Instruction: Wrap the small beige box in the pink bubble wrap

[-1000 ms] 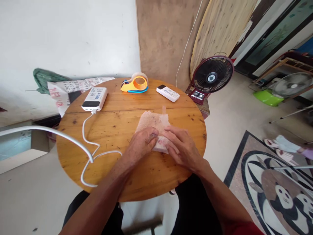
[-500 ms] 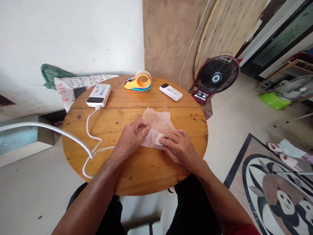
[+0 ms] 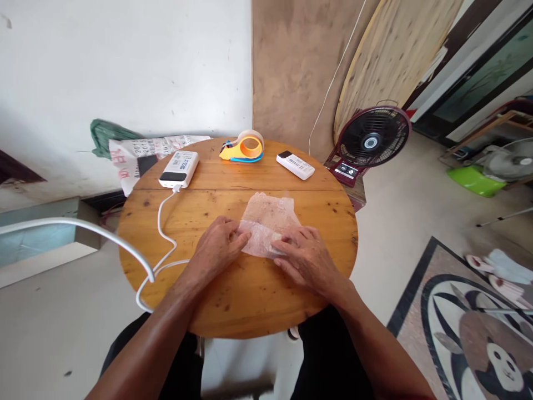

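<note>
Two bare hands meet a translucent, crinkled sheet lying flat near the middle of a round wooden bench. The left hand is at the sheet's left edge, its fingers curled and its thumb near the forefinger; whether the edge is pinched between them cannot be told. The right hand lies over the sheet's nearer right part, fingers close together upon a small whitish piece, mostly covered; whether they grip it or merely press cannot be told. Beyond the sheet, toward the far rim, stand a yellow-and-blue tape dispenser and, to its right, a slim white device. At far left, a larger white device is joined to a white cable.
</note>
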`<action>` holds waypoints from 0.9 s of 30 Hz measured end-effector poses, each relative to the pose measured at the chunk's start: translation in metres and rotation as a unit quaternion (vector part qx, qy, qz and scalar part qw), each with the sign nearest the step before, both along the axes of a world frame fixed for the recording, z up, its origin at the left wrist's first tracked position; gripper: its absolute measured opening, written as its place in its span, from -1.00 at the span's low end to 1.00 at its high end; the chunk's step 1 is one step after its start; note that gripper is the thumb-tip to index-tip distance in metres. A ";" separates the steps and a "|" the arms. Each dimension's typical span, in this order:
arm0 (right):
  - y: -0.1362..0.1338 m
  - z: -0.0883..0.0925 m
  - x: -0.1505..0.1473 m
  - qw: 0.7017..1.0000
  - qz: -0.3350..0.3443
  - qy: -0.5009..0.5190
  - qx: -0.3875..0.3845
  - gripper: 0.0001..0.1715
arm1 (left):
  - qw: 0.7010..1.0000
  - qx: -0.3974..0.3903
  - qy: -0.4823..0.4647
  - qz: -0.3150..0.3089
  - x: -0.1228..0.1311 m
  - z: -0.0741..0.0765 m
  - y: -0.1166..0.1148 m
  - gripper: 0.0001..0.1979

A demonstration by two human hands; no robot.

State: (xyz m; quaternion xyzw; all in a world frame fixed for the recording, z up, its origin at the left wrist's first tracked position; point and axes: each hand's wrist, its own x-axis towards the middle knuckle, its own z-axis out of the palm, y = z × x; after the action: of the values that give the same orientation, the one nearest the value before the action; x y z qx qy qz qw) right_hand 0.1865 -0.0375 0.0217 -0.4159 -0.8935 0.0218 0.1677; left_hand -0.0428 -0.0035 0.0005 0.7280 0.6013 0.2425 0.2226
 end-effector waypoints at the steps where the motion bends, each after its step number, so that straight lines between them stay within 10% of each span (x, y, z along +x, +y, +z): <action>1: 0.000 0.000 0.001 1.000 0.003 0.014 -0.007 -0.75 | 1.000 -0.005 0.002 -0.003 -0.001 0.000 0.000 -0.69; 13: 0.004 0.001 0.024 0.962 -0.139 0.192 -0.136 -0.63 | 0.985 0.116 -0.100 -0.077 0.004 -0.005 -0.004 -0.79; 20: -0.005 0.010 0.035 0.927 -0.041 0.272 -0.256 -0.68 | 0.969 0.039 -0.134 -0.205 -0.009 0.010 -0.011 -0.81; 27: 0.000 0.006 0.033 0.968 -0.048 0.150 -0.195 -0.54 | 0.931 0.002 -0.094 -0.352 -0.017 0.024 -0.023 -0.77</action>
State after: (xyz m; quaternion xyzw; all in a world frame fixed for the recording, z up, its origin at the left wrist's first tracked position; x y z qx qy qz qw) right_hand 0.2198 -0.0374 0.0277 -0.4752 -0.8155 0.2499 0.2160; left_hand -0.0598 -0.0262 0.0241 0.8671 0.2826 0.2178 0.3475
